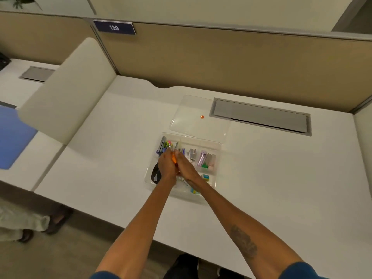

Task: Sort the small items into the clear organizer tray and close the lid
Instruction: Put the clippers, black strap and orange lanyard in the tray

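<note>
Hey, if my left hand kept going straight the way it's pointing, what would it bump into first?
Probably the coloured pens in the organizer tray's far-left compartment, just beyond the left hand and the orange item it seems to grip. Depth is unclear.

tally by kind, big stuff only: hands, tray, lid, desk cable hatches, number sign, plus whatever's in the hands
hands: 2 (left hand, right hand)
clear plastic organizer tray: 1
clear flat lid: 1
grey desk cable hatches: 2
blue number sign: 1
orange pen-like item between the hands: 1
total: 8
</note>
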A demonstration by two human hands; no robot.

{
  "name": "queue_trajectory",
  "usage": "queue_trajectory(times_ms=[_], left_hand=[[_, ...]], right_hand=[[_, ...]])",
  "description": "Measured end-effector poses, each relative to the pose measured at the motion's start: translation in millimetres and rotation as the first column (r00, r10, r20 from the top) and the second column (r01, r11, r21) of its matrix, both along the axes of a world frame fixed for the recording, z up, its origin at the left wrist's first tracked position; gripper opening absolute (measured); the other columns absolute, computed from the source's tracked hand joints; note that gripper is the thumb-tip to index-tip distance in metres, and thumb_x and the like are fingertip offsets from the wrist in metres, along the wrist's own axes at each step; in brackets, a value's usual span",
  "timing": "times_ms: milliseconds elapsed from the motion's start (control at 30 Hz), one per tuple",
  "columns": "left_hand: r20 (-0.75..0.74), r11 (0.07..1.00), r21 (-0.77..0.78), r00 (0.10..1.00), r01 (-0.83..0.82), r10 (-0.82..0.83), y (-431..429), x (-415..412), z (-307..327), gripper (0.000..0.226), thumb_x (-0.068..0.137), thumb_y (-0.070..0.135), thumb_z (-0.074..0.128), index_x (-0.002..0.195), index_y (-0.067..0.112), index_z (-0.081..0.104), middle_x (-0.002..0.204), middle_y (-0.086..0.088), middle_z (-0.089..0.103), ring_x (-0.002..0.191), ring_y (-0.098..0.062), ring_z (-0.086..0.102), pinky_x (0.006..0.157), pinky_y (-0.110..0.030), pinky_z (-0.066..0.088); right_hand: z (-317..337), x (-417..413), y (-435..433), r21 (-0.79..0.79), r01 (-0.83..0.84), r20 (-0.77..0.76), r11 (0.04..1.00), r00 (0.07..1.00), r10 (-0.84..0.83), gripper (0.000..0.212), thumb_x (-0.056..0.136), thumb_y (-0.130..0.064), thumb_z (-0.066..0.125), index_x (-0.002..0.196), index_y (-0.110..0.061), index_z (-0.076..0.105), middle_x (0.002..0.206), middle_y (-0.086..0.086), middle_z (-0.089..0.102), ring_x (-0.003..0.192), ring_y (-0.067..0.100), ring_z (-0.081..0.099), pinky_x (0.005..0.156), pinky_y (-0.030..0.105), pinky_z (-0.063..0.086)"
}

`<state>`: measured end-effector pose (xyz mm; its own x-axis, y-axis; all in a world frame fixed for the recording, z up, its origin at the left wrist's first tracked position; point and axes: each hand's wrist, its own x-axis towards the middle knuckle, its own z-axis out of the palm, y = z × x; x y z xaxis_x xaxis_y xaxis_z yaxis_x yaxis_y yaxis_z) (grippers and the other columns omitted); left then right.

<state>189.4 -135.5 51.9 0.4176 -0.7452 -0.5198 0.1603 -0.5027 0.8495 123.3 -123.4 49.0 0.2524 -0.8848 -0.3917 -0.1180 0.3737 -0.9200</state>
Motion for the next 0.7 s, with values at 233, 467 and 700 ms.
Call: queue_trajectory(times_ms=[233,467,700], left_hand=[[0.406,0.99,-0.013,0.906,0.139,-0.122,0,67,-21,0.031,0.101,0.037,0.043,0.098,0.015,0.064,0.097,-0.005,0.066,0.089,-0.02,0.062,0.076,-0.029,0.045],[0.608,0.888,0.03,0.697,0.458,-0.38,26,98,-45,0.033,0.104,0.026,0.042,0.133,0.016,0.053,0.14,-0.007,0.055,0.129,-0.023,0.052,0.108,-0.039,0.042],[0.85,0.619,0.373,0.013,0.691,-0.527,46,98,-65,0.053,0.105,0.031,0.031,0.154,0.014,0.019,0.163,-0.011,0.009,0.152,-0.031,0.003,0.125,-0.048,0.005]], right_hand=[[-12,34,2,0.098,0.123,-0.016,0.988,0.992,-0.122,0.03,0.1,-0.04,0.039,0.11,-0.023,0.062,0.111,0.005,0.064,0.103,0.019,0.061,0.093,0.037,0.052],[-31,46,0,0.001,0.144,-0.265,0.99,0.954,-0.138,0.044,0.095,-0.008,0.044,0.138,-0.017,0.051,0.139,0.008,0.056,0.125,0.023,0.054,0.102,0.034,0.047],[-47,48,15,-0.259,0.049,-0.424,0.965,0.891,-0.159,0.026,0.093,-0.005,0.052,0.114,-0.01,0.067,0.115,0.008,0.066,0.107,0.021,0.059,0.091,0.023,0.043]])
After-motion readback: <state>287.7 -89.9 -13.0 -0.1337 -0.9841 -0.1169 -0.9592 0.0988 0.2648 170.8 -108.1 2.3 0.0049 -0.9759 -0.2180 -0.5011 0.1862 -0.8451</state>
